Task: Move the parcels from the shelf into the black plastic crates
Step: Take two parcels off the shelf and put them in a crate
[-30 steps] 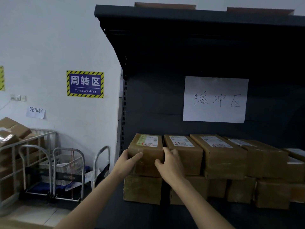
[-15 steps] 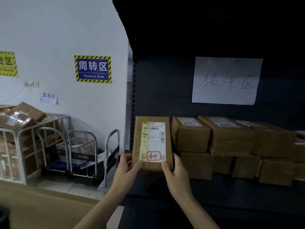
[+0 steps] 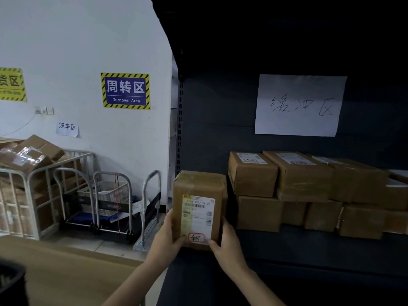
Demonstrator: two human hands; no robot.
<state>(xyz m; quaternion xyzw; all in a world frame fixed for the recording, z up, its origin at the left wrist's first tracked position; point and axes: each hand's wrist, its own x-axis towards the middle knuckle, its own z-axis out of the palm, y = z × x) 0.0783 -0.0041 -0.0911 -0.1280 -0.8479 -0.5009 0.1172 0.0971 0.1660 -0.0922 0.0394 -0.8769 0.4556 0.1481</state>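
Parcel in hand: you hold one brown parcel (image 3: 198, 206) up on end, its white shipping label facing you with a red-framed stamp at the bottom.
Where it is: at the left end of the shelf (image 3: 309, 250), just beside the stacked parcels, with a dark gap between them.
Left hand: your left hand (image 3: 166, 236) grasps the parcel's lower left edge, thumb laid over the front corner. The other fingers are hidden behind the box.
Right hand: your right hand (image 3: 227, 241) grasps the lower right edge the same way, thumb on the front beside the stamp.
Stacked parcels: the stacked parcels (image 3: 304, 175) lie flat on the shelf in two layers, running off to the right, labels up on the top layer.
Shelf back: a white paper sheet (image 3: 300, 104) with handwritten characters hangs on the dark back panel above the stack.
Wall: a blue sign (image 3: 125, 91) reads "Turnover Area".
Floor at left: folded trolleys (image 3: 114, 202) stand against the wall, next to a wire cage cart (image 3: 22, 195) loaded with cartons.
Lower left corner: a dark rounded object (image 3: 11, 281) is cut off by the frame, so you cannot tell what it is.
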